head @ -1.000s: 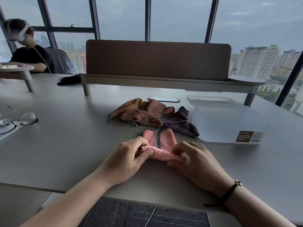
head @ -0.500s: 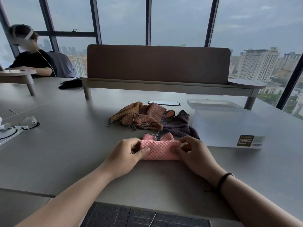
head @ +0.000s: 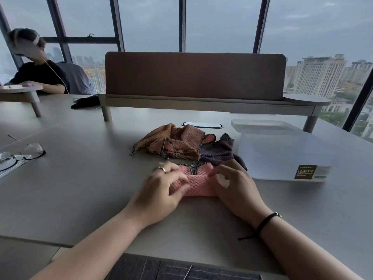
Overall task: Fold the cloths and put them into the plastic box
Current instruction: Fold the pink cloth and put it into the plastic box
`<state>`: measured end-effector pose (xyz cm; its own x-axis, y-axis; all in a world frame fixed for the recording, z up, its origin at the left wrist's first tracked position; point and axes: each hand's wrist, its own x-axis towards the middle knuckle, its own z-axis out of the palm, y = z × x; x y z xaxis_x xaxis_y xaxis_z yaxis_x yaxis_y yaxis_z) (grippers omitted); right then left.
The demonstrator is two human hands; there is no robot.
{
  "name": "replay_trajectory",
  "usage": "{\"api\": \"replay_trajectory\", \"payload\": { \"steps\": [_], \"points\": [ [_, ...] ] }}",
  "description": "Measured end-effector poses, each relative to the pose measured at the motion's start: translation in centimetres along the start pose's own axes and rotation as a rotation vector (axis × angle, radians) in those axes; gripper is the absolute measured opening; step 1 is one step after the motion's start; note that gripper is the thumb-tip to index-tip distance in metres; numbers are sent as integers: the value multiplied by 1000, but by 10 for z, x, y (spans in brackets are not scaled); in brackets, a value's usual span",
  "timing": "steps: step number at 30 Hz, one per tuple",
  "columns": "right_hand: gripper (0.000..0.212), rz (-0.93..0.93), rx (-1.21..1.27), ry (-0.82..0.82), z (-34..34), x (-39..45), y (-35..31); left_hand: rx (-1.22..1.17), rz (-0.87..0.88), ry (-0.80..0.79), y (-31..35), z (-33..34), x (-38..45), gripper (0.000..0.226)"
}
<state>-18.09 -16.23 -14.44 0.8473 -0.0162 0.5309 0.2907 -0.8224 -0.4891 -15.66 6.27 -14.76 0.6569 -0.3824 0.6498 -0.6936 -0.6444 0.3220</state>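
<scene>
Hands meet over a folded pink cloth (head: 198,183) lying on the grey surface (head: 84,190). The left hand (head: 161,194) curls its fingers onto the cloth's left end, a ring on one finger, thumb pinching the fabric edge. The right hand (head: 237,185) grips the cloth's right end with bent fingers; the fingertips are blurred, so the exact pinch is hard to make out, and both palms hide the cloth's ends. Just beyond the hands lies a crumpled heap: an orange cloth (head: 169,141) overlapping a purple cloth (head: 224,152), whose near corner disappears behind the right hand. To the right of the right hand, near the heap, stands the translucent plastic box (head: 282,156), its interior too cloudy to read; its lid (head: 262,125) lies behind it. Well off to the left of the left hand rest glasses (head: 26,153), partly cut by the frame edge. Farther back, a brown divider (head: 194,75) stands across the surface.
</scene>
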Motion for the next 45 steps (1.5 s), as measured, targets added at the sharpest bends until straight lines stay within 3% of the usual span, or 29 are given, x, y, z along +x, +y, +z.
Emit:
{"api": "replay_trajectory", "payload": {
  "steps": [3,5,9,15,20,22,26,31,37,45],
  "points": [
    [40,-171,-74,-119,-4,-8,-4,-10,40,-236,2,3,0,43],
    [57,-206,-139,-235,-6,-11,-5,-64,10,-295,4,1,0,51],
    [48,-208,-136,-220,-7,-9,-5,-171,-88,-304,6,-5,2,54],
    [26,-158,-25,-125,-8,-12,-6,-249,-144,-195,2,-5,-1,39],
    [55,-30,154,-184,-14,-14,-6,-374,-213,-136,-3,-4,6,18],
    [47,39,241,-149,-12,-9,-2,-382,-248,-137,-5,-2,10,14],
    [17,208,337,-27,-4,10,4,-350,-335,-125,-10,2,21,20],
    [25,294,184,-17,5,25,4,-193,-391,-91,-13,12,32,22],
    [33,263,-22,-109,10,30,5,-220,-434,-88,-17,16,30,32],
    [32,223,186,-245,-2,24,5,-389,-429,-60,-15,12,28,39]
  ]
}}
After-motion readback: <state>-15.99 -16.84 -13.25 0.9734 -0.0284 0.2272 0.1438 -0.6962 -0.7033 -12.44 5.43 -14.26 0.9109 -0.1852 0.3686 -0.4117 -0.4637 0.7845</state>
